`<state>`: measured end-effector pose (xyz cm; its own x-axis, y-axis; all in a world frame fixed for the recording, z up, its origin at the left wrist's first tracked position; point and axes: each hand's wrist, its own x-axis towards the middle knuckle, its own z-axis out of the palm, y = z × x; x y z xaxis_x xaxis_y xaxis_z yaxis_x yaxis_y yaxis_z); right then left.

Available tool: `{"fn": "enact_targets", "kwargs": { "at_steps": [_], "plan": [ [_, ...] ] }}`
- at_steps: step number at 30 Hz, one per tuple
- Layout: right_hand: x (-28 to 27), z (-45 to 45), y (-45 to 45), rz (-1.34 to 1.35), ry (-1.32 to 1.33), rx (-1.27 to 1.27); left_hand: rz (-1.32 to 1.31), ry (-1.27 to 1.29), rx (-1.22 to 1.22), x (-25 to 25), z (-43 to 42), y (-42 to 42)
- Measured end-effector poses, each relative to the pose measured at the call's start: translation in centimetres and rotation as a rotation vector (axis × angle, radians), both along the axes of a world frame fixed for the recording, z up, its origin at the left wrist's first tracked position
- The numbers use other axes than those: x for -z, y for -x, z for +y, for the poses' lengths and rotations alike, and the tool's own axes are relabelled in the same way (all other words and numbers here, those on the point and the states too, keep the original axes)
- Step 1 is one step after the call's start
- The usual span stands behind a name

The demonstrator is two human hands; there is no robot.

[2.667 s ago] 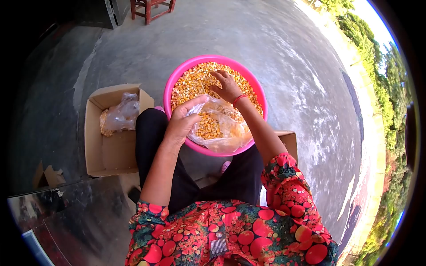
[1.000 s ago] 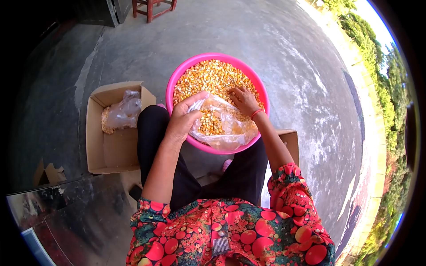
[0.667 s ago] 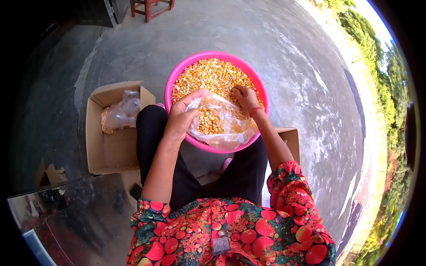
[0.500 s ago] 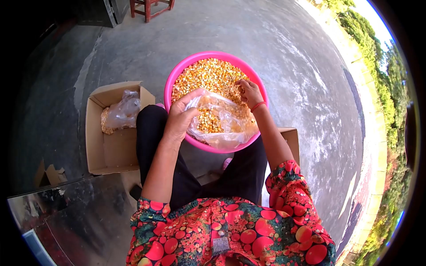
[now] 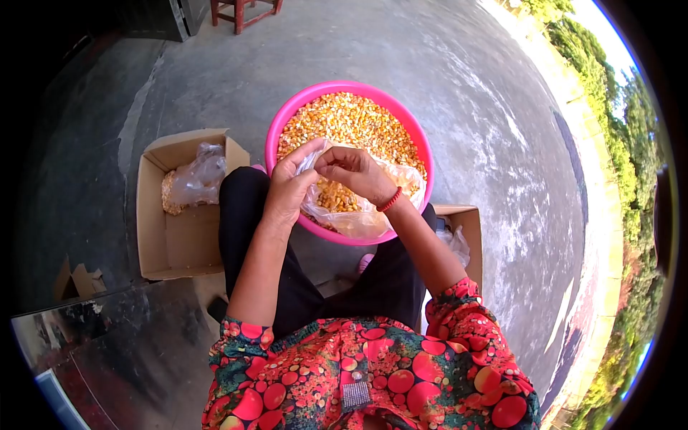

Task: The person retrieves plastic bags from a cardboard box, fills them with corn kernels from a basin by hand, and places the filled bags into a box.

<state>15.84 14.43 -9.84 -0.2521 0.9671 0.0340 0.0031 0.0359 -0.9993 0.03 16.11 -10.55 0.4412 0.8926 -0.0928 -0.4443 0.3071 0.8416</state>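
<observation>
A pink basin full of corn kernels stands in front of my knees. Over its near side lies a clear plastic bag with kernels inside. My left hand pinches the left edge of the bag's mouth between thumb and fingers. My right hand, with a red bracelet at the wrist, is beside it above the bag, its fingers curled together close to the left thumb. Whatever those right fingers hold, if anything, is hidden.
To the left is a cardboard box with a plastic bag and kernels inside. Another cardboard box holding a plastic bag stands right of my knee. A red stool is at the top, and a dark phone-like object lies lower left.
My right hand has left the kernels at the basin's right side and moved left over the bag to my left hand. The left hand has kept its hold on the bag.
</observation>
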Motion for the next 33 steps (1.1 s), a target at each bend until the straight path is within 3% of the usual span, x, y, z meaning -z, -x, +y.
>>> {"fn": "enact_targets", "kwargs": {
  "at_steps": [4,9,11,13,15,21,28,31,33],
  "plan": [
    [-1.8,-0.3,-0.7,-0.183,0.081,0.059,0.050,-0.040,-0.025,0.0,0.0,0.1],
    [-0.5,4.2,-4.2,-0.312,-0.199,0.314,0.088,-0.034,0.039,-0.9,-0.3,0.0],
    [1.7,6.0,-6.1,-0.374,-0.222,0.268,0.068,-0.021,0.067,-0.7,-0.3,0.0],
    [3.0,6.8,-6.8,-0.756,-0.481,0.138,0.080,-0.018,0.064,-0.7,-0.4,0.1],
    [5.2,6.8,-7.6,-0.885,-0.568,0.017,0.091,-0.013,0.059,-0.7,-0.4,0.1],
    [6.3,5.2,-10.0,-0.903,-0.411,-0.025,0.102,-0.042,0.075,-0.5,-0.3,0.2],
    [6.2,3.0,-11.1,-1.026,-0.362,0.182,0.082,-0.019,0.053,-0.1,-0.3,-0.1],
    [6.7,3.0,-11.4,-0.987,-0.305,0.326,0.096,-0.023,0.049,-0.4,-0.3,0.0],
    [7.2,3.8,-11.8,-0.696,-0.224,0.543,0.107,-0.032,0.045,-0.7,-0.3,0.1]
  ]
}}
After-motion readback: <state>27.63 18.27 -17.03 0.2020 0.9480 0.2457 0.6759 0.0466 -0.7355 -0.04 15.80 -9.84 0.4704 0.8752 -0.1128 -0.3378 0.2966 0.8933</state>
